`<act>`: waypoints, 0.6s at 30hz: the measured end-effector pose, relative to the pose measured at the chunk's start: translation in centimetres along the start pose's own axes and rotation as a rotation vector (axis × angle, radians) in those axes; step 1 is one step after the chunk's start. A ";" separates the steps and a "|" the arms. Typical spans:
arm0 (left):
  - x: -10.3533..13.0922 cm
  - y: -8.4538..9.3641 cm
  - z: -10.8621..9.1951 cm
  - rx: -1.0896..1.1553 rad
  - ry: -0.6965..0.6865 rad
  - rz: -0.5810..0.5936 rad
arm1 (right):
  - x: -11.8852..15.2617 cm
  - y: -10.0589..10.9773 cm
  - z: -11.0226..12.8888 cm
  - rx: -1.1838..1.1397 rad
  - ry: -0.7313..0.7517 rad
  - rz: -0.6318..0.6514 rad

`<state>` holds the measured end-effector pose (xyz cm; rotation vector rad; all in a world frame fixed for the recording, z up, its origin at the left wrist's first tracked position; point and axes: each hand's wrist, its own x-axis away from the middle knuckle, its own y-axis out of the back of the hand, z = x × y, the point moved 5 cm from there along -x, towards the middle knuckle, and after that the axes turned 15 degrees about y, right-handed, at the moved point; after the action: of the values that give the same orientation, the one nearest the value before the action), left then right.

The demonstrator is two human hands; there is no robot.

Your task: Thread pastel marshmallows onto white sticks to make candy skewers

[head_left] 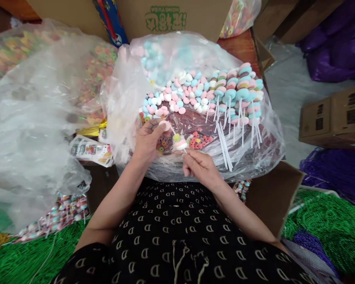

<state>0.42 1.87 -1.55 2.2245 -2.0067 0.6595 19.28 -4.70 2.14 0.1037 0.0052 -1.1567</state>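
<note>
Between the thumb and fingers of my left hand [150, 136] is a pink marshmallow [165, 125]. My right hand [199, 161] pinches a white stick carrying a marshmallow skewer [180, 142], with pink and white marshmallow and a yellow-green ring stacked on it. The skewer's tip points up and left, toward the pink marshmallow. Beside it lie red candy rings [200, 140]; green and orange rings [162, 146] sit partly behind my left hand. Beyond my hands spreads a heap of loose pink, white and blue marshmallows [177, 92].
Finished marshmallow skewers [239, 92] are piled at the right, with bare white sticks [224, 148] before them. A large clear bag [41, 106] of candy rings fills the left. Printed wrappers [91, 150] lie near it. An open cardboard box [272, 197] stands below the table's right front.
</note>
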 end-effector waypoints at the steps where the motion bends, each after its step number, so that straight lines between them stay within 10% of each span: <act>1: -0.1 0.0 0.2 0.009 0.007 0.012 | 0.3 -0.1 0.0 0.033 -0.008 0.016; 18: 1.1 -0.3 -0.2 -0.206 -0.175 -0.072 | 0.8 -0.2 -0.5 -0.007 -0.134 -0.049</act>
<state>0.72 0.96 -0.94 2.2853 -1.9553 0.2452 19.47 -5.45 1.62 0.0201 -0.1075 -1.2108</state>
